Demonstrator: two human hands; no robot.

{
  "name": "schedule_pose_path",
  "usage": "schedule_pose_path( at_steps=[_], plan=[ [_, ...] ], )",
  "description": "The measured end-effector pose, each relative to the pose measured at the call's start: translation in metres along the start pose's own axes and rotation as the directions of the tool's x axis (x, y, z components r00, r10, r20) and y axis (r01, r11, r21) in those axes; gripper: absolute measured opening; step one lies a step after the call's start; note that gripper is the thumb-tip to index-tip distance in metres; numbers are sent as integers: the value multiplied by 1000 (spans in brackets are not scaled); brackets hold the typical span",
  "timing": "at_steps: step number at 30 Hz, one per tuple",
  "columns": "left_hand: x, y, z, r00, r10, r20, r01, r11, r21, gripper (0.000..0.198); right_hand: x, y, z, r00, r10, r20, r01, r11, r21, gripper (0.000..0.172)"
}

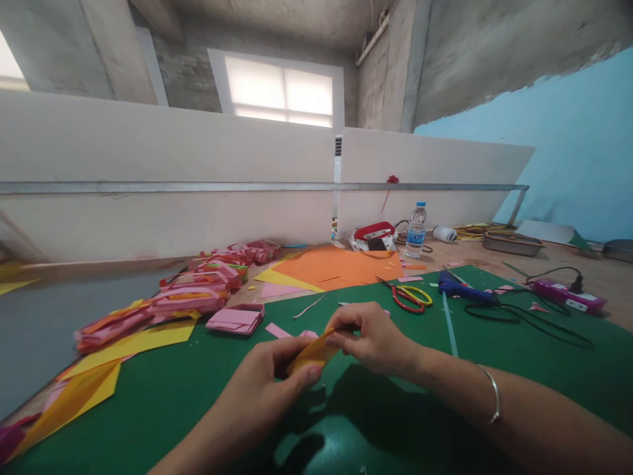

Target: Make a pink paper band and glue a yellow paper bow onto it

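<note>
A small piece of folded yellow paper (314,354) is held above the green mat (208,396) between my two hands. My left hand (271,376) grips its near end, the thumb lying along the front and the fingers behind. At the upper right end, my right hand (368,336) pinches the edge between thumb and fingers. Just beyond my left hand lies a folded pink paper piece (236,320), with a pink strip (277,330) beside it. Scissors (410,297) with red and yellow handles rest past my right hand.
Piled pink and orange folded papers (192,290) line the left side, above yellow sheets (133,346). Orange paper (341,267) lies at the back. A blue glue gun (465,289), its black cable and a purple power strip (568,297) occupy the right. A water bottle (416,231) stands behind.
</note>
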State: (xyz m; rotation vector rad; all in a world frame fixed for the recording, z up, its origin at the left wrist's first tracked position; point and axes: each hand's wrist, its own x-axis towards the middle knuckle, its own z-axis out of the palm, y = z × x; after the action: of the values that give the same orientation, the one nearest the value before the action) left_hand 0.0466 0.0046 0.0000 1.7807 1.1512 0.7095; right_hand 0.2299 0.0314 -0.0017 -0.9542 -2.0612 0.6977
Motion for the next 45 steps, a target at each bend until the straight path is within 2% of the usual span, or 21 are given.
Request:
schedule_pose_path(
  at_steps=[3,6,11,14,17,20,23,25,27,31,33,36,39,41,43,45],
  plan=[
    [1,2,5,998,-48,44,50,998,-27,22,-3,-2,2,992,-123,-6,123,990,-63,7],
    [3,0,8,994,-93,50,94,995,-29,25,-5,-4,5,982,-190,3,189,978,-91,8],
    [3,-2,8,997,-67,38,69,996,-51,23,-3,-6,3,988,-157,4,157,981,-118,7],
    [1,-4,6,994,-70,78,82,985,-151,20,-1,-5,0,992,-124,17,126,987,-102,7],
    [-1,-6,3,975,-123,185,175,939,-295,14,1,-4,-3,997,-81,13,81,994,-75,7],
    [-2,-7,2,962,-168,217,237,905,-352,16,2,-1,-4,999,-12,35,12,1000,1,7],
    [-1,-9,4,961,-189,200,251,898,-361,15,3,3,-2,982,76,173,-109,976,190,10],
    [1,-12,6,964,-189,188,248,896,-367,15,2,5,0,959,89,269,-166,945,281,22],
    [3,-15,8,964,-177,197,240,898,-369,14,1,6,3,954,79,288,-159,951,266,30],
    [4,-17,10,950,-167,263,262,886,-383,16,0,4,5,961,88,260,-146,966,213,16],
    [3,-16,8,942,-157,298,274,872,-405,18,1,2,2,937,124,326,-224,931,290,14],
    [0,-13,6,931,-147,334,286,862,-419,20,2,1,-7,871,167,463,-366,848,383,7],
    [-3,-13,3,915,-155,372,316,849,-423,25,5,4,-20,827,158,539,-419,812,406,14],
    [-4,-14,1,918,-186,350,336,834,-438,31,9,9,-29,855,188,483,-407,821,400,18],
    [-3,-14,-1,926,-245,286,358,811,-462,35,13,12,-36,915,244,323,-363,846,390,17],
    [-1,-13,-1,927,-292,237,373,787,-492,35,16,12,-37,951,251,181,-302,880,367,17]
  ],
)
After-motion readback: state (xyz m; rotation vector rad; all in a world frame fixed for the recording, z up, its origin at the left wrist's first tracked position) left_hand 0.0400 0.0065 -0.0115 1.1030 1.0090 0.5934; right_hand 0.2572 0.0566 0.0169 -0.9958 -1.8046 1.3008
